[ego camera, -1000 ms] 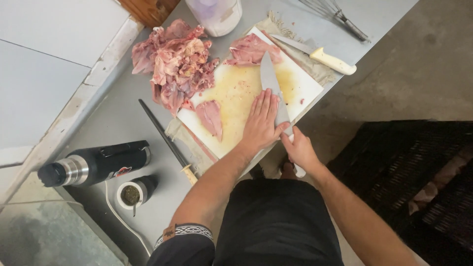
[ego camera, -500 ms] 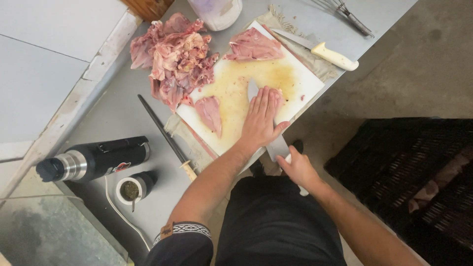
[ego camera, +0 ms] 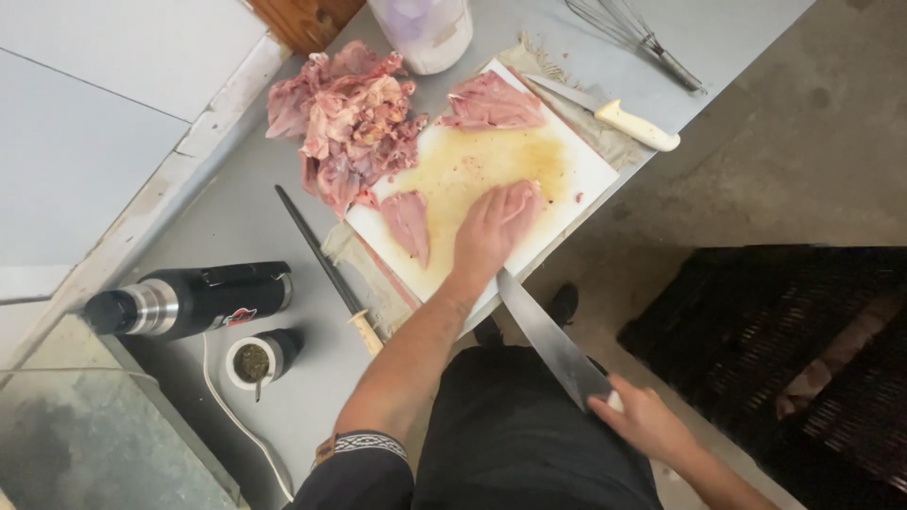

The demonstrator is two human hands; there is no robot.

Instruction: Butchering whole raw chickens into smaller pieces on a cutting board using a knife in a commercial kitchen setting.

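My left hand [ego camera: 487, 231] presses a fillet [ego camera: 522, 203] flat on the cutting board [ego camera: 576, 175], fingers spread; my right hand [ego camera: 642, 416] grips the knife [ego camera: 543, 335] off the board's near edge. Next, I judge, a level slice.

The right hand [ego camera: 647, 422] is pulling the big knife [ego camera: 551, 342] back off the cutting board [ego camera: 567, 179], toward the body. The left hand [ego camera: 493, 227] is now pressing flat on a meat piece [ego camera: 520, 200].

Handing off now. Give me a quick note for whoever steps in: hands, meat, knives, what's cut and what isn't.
Left hand lies flat on a meat slice on the white cutting board.
Right hand grips a long knife, its blade reaching under the left hand.
Done: two slices on the board, one at its left, one at its far end.
Left: the pile of raw meat beside the board.
Spare: white-handled knife, sharpening steel.
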